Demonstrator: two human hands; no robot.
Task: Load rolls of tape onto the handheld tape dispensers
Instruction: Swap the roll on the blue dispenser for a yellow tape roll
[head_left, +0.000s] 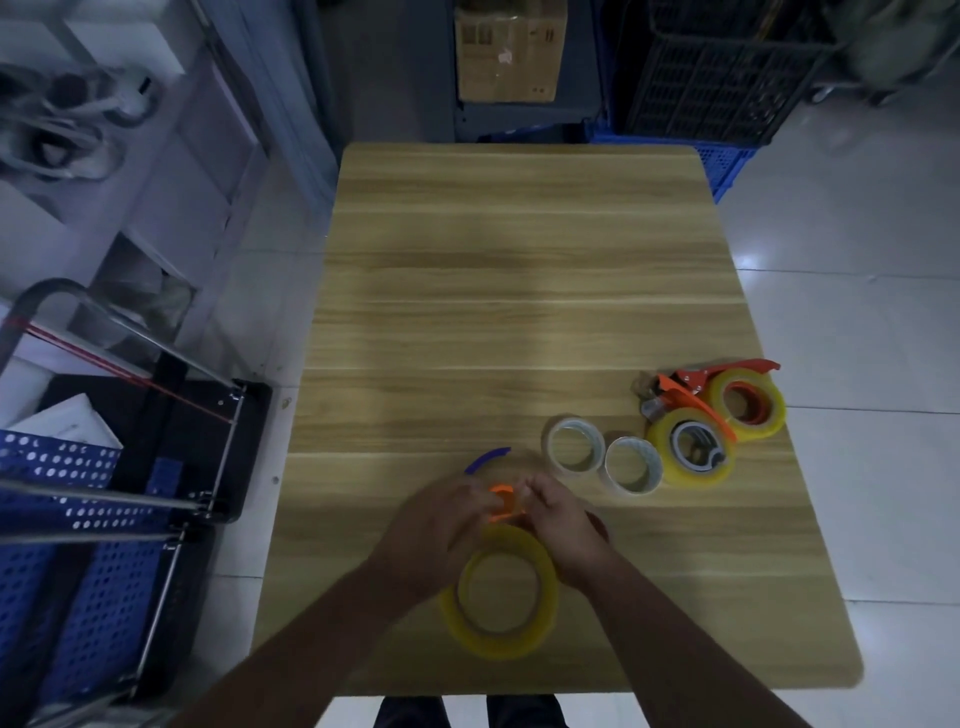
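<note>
left hand (441, 525): near the table's front middle; fingers curled in on the orange dispenser (503, 503) from its left side; blurred, so exact finger placement cannot be told
right hand (558, 519): just opposite the left; fingertips bent and pinching the same orange dispenser from its right side
orange dispenser: small orange piece between the two hands; mostly hidden by fingers; shape unclear
blue strip (487, 460): thin curved piece showing just above the left fingers; whether joined to the dispenser cannot be told
yellow tape roll (501, 592): big roll just below the hands, between the wrists; top edge tucked under the hands; flat on the table or lifted, cannot tell
clear tape rolls: two side by side, touching, right of the hands; one (574, 446); other (631, 465); both lying flat
loaded dispensers: two at the right edge, each with a yellow roll on it; nearer one (693, 452) with grey hub; farther one (748, 405) with orange hub; orange handles overlap
table (519, 260): wood-grain top; far half bare
surroundings: cardboard box (509, 52) beyond the far edge; black crate (727, 78) over a blue crate (724, 166) at far right; blue perforated cart (78, 519) at left
</note>
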